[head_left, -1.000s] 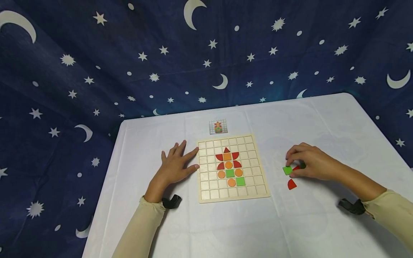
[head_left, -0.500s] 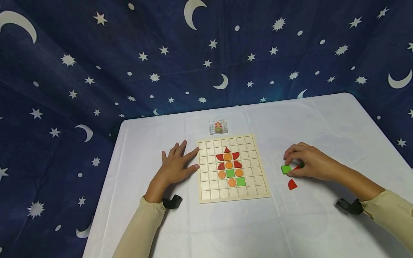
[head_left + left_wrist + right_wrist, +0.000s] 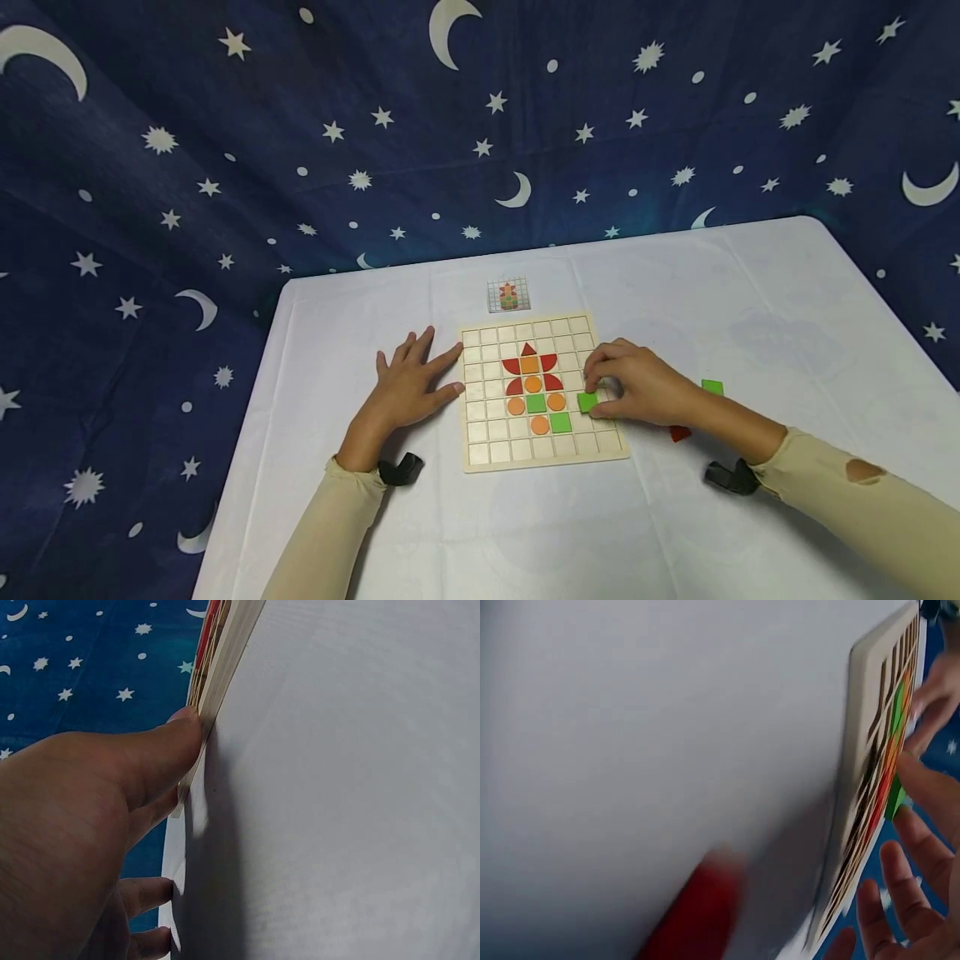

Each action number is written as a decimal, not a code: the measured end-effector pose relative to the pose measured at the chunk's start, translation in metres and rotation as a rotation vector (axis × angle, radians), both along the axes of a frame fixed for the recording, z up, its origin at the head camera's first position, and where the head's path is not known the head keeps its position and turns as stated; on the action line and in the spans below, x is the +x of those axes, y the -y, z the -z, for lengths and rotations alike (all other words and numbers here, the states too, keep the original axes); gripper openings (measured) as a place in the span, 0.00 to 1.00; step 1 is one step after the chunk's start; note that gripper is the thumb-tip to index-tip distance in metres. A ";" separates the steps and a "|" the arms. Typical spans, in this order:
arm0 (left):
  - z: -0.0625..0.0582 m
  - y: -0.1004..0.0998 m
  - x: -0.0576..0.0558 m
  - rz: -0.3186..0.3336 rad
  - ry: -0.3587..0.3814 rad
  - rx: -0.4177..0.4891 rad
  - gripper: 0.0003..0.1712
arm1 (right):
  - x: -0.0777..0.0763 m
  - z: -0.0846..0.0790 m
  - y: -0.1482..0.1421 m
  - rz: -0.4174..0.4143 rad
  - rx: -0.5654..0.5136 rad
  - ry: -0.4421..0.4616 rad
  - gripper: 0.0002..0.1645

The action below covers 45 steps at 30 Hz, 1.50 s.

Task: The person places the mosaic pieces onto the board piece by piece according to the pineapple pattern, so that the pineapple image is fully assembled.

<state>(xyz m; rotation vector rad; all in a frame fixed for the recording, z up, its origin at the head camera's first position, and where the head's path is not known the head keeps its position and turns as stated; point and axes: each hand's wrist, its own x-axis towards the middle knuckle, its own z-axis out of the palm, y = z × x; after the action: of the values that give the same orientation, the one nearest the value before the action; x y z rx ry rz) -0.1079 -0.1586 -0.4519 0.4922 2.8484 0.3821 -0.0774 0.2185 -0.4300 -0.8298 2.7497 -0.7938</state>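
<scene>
Over the right part of the wooden grid board (image 3: 491, 454), my right hand (image 3: 637, 385) pinches a green square tile (image 3: 587, 402) between thumb and fingers. The right wrist view shows the same green tile (image 3: 895, 798) at the fingertips, close over the board. My left hand (image 3: 405, 385) lies spread on the table, its thumb and index fingertip at the board's left edge. In the left wrist view the thumb (image 3: 169, 754) presses against that edge. On the board sit red pieces such as a triangle (image 3: 528, 349), an orange square (image 3: 529, 365), several orange discs (image 3: 533, 384) and green squares (image 3: 560, 422).
Behind the board lies a small pattern card (image 3: 508, 295). A green tile (image 3: 712, 387) and a red piece (image 3: 680, 433) lie on the white-covered table (image 3: 540, 533) around my right forearm, partly hidden by it. A star-and-moon cloth (image 3: 420, 167) hangs behind.
My right hand has picked up a green square tile from the loose pieces at the right and carried it left over the board. The left hand has stayed in place.
</scene>
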 end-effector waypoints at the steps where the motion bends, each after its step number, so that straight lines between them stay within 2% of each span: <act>1: 0.001 0.000 0.000 0.002 -0.003 -0.001 0.41 | 0.001 0.000 0.007 -0.009 -0.003 0.002 0.14; 8: 0.001 -0.001 -0.001 0.006 -0.016 -0.004 0.40 | 0.005 0.000 0.054 -0.062 -0.039 -0.012 0.13; 16: 0.000 -0.002 -0.001 0.012 -0.021 -0.005 0.40 | 0.008 0.000 0.083 -0.069 -0.045 0.000 0.14; 26: 0.004 -0.002 -0.003 0.002 -0.032 -0.001 0.40 | 0.012 0.006 0.090 -0.111 -0.019 -0.041 0.15; 32: 0.004 -0.001 -0.002 0.007 -0.042 -0.009 0.40 | 0.012 0.009 0.090 -0.108 -0.011 -0.074 0.15; 45: 0.001 0.000 -0.001 0.008 -0.030 -0.008 0.40 | 0.011 0.010 0.089 -0.073 -0.018 -0.046 0.14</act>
<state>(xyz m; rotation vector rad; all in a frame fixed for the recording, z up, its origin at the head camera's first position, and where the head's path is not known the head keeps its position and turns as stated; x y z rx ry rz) -0.1088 -0.1583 -0.4527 0.5116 2.8744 0.3644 -0.0665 0.1295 -0.4397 -0.9584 2.7381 -0.7966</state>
